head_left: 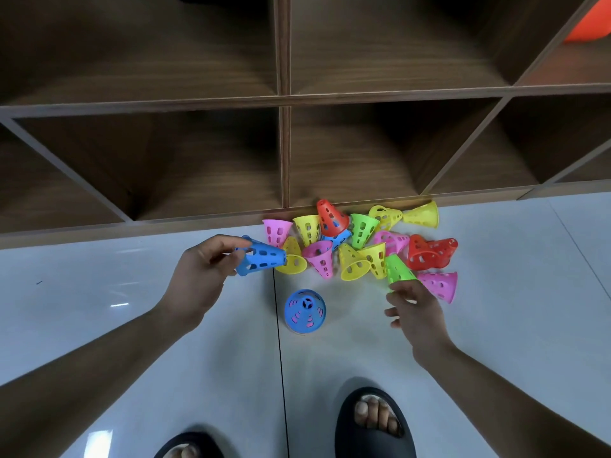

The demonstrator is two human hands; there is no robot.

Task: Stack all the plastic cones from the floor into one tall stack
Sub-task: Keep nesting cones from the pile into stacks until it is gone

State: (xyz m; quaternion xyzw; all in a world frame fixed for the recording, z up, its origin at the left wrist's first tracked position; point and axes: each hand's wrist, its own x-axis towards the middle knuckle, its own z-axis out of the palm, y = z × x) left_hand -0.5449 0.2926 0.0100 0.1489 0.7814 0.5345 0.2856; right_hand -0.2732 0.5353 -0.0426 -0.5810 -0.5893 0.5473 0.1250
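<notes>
Our black slippers (373, 424) stand on the pale tiled floor (132, 325), and just ahead of them an upright blue cone (305, 311) shows pink through its holes, probably a pink cone nested under it. Our left hand (201, 276) grips a second blue cone (261, 259), held on its side above the floor. Our right hand (416, 312) pinches the wide rim of a green cone (398, 271) at the near edge of the heap of cones (353, 239) against the wooden shelf unit (284, 143).

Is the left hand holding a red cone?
No, the left hand grips a blue cone at the pile's left edge.
</notes>
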